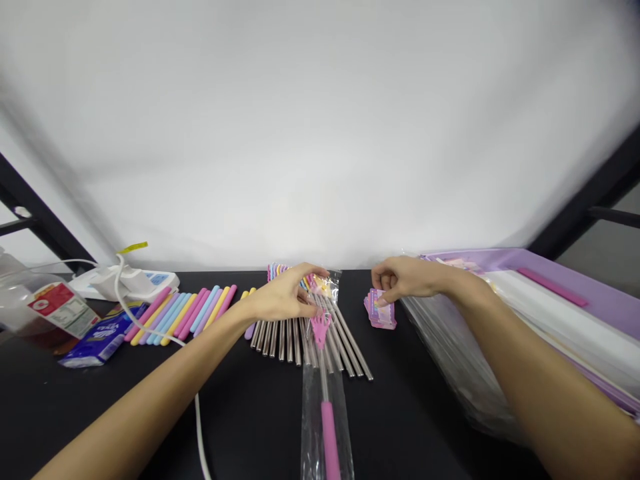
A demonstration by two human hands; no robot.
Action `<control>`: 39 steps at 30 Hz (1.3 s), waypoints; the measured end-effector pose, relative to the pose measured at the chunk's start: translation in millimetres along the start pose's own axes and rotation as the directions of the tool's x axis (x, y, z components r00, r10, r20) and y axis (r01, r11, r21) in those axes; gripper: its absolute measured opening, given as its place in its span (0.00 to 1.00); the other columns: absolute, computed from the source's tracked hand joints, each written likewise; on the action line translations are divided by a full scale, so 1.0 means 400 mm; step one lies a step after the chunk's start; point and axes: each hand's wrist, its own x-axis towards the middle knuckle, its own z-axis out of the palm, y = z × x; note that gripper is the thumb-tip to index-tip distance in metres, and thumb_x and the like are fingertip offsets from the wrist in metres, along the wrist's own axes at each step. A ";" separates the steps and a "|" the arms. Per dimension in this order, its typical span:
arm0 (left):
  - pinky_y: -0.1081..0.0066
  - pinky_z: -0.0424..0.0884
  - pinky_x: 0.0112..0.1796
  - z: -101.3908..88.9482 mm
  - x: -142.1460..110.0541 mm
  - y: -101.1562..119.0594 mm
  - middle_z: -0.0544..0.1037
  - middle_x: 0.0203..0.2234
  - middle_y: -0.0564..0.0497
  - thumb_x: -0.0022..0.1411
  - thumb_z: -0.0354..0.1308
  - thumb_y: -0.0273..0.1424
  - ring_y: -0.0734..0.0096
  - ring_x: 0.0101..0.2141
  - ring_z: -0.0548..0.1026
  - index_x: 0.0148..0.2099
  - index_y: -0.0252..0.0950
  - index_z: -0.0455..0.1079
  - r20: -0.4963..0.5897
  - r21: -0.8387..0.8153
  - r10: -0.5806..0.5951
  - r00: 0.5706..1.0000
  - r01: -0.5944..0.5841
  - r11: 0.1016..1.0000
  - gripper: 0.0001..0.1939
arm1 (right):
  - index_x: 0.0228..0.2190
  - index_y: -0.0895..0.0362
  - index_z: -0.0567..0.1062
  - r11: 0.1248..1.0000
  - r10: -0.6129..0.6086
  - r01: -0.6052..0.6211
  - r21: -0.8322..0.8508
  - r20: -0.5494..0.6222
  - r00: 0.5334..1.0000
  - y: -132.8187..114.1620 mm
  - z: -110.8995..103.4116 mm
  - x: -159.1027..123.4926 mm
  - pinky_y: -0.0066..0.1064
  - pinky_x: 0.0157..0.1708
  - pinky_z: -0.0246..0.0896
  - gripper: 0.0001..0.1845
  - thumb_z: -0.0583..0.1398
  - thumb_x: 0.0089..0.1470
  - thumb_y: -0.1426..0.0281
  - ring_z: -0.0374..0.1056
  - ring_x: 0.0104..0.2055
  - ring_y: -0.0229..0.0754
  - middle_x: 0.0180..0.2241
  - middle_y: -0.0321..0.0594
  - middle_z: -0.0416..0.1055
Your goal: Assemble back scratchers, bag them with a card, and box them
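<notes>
A scratcher [329, 427] already lies along the bag [311, 413] below the narrowed left hand [285, 293], grip unclear; the right hand [403, 278] pinches still-stacked cards [383, 317].

I can read no text surely. Print on the blue packet [103, 337], bottle label [64, 309] and my cards [382, 313] is too blurred.

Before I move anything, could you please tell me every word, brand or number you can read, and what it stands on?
None reads with certainty:
Blue packet: large white lettering, too blurred to quote.
Red-and-white label on the clear container: print too small.
Power strip: blue markings, too small.
Cards at the right hand: colourful print, too small.
</notes>
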 end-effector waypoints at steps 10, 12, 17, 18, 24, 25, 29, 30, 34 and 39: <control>0.65 0.74 0.36 0.002 0.000 -0.002 0.60 0.61 0.40 0.54 0.65 0.33 0.71 0.33 0.78 0.59 0.40 0.61 0.009 0.007 0.002 1.000 -0.003 1.000 0.31 | 0.30 0.57 0.75 1.000 0.022 -0.022 0.007 -0.056 0.998 0.001 -0.010 -0.008 0.33 0.32 0.61 0.24 0.66 0.41 0.49 0.71 0.34 0.46 0.31 0.43 0.77; 0.65 0.74 0.36 0.002 -0.001 -0.001 0.60 0.61 0.39 0.54 0.64 0.33 0.71 0.33 0.78 0.59 0.39 0.61 0.009 0.011 0.005 1.000 -0.005 1.000 0.31 | 0.30 0.57 0.75 1.000 0.022 -0.021 0.013 -0.062 0.998 0.000 -0.010 -0.007 0.33 0.32 0.61 0.25 0.66 0.41 0.49 0.71 0.34 0.46 0.31 0.43 0.77; 0.65 0.74 0.36 0.004 0.000 0.002 0.60 0.61 0.39 0.54 0.65 0.33 0.71 0.33 0.78 0.59 0.38 0.61 0.007 0.011 0.000 1.000 0.000 1.000 0.32 | 0.29 0.57 0.74 0.994 -0.048 0.054 0.091 -0.066 0.997 -0.006 -0.017 -0.020 0.32 0.32 0.60 0.22 0.66 0.42 0.51 0.69 0.32 0.43 0.29 0.40 0.76; 0.65 0.74 0.36 0.004 0.000 0.003 0.60 0.61 0.39 0.54 0.65 0.34 0.71 0.33 0.78 0.59 0.38 0.61 0.007 0.010 -0.003 1.000 0.003 1.000 0.32 | 0.29 0.57 0.74 0.990 -0.066 0.073 0.120 -0.059 0.996 -0.008 -0.020 -0.025 0.31 0.32 0.60 0.22 0.66 0.43 0.51 0.69 0.32 0.43 0.29 0.40 0.76; 0.65 0.74 0.36 0.005 0.000 0.004 0.60 0.62 0.39 0.54 0.64 0.33 0.69 0.34 0.78 0.60 0.40 0.60 0.017 0.008 -0.016 1.000 0.016 1.000 0.32 | 0.32 0.58 0.79 0.986 -0.074 0.080 0.143 -0.047 0.996 -0.011 -0.031 -0.037 0.32 0.33 0.60 0.22 0.64 0.47 0.51 0.70 0.34 0.47 0.31 0.42 0.78; 0.64 0.74 0.36 0.004 0.000 0.004 0.60 0.62 0.39 0.54 0.64 0.33 0.70 0.34 0.78 0.60 0.40 0.60 0.018 0.009 -0.015 1.000 0.015 1.000 0.32 | 0.31 0.58 0.79 0.988 -0.070 0.075 0.137 -0.043 0.997 -0.012 -0.030 -0.036 0.32 0.33 0.59 0.22 0.64 0.47 0.51 0.70 0.34 0.46 0.31 0.42 0.78; 0.64 0.74 0.37 0.003 -0.001 0.003 0.59 0.62 0.39 0.54 0.65 0.34 0.69 0.34 0.78 0.60 0.40 0.60 0.020 0.004 -0.009 1.000 0.009 1.000 0.32 | 0.29 0.58 0.81 0.993 -0.056 0.058 0.107 -0.026 0.998 -0.016 -0.024 -0.031 0.31 0.30 0.57 0.22 0.63 0.47 0.50 0.68 0.32 0.45 0.29 0.41 0.76; 0.64 0.74 0.37 0.003 -0.001 0.002 0.59 0.62 0.39 0.54 0.65 0.34 0.69 0.34 0.78 0.60 0.40 0.60 0.021 0.004 -0.009 1.000 0.008 1.000 0.32 | 0.30 0.58 0.81 0.993 -0.057 0.060 0.099 -0.031 0.998 -0.016 -0.022 -0.029 0.31 0.31 0.57 0.22 0.63 0.47 0.50 0.68 0.33 0.45 0.29 0.41 0.77; 0.64 0.74 0.37 0.004 -0.001 0.001 0.59 0.62 0.40 0.54 0.64 0.34 0.68 0.34 0.78 0.60 0.40 0.60 0.021 0.011 -0.016 1.000 0.016 1.000 0.32 | 0.31 0.57 0.82 0.994 -0.061 0.065 0.086 -0.049 0.997 -0.007 -0.018 -0.019 0.33 0.36 0.59 0.23 0.62 0.48 0.50 0.68 0.36 0.47 0.32 0.40 0.78; 0.64 0.74 0.37 0.005 -0.002 0.005 0.60 0.62 0.41 0.54 0.64 0.33 0.70 0.34 0.78 0.60 0.41 0.60 0.017 0.017 -0.015 1.000 0.015 1.000 0.32 | 0.32 0.59 0.79 0.966 -0.111 0.119 0.231 -0.047 0.993 -0.026 -0.018 -0.030 0.34 0.38 0.63 0.23 0.62 0.49 0.51 0.69 0.36 0.47 0.32 0.43 0.76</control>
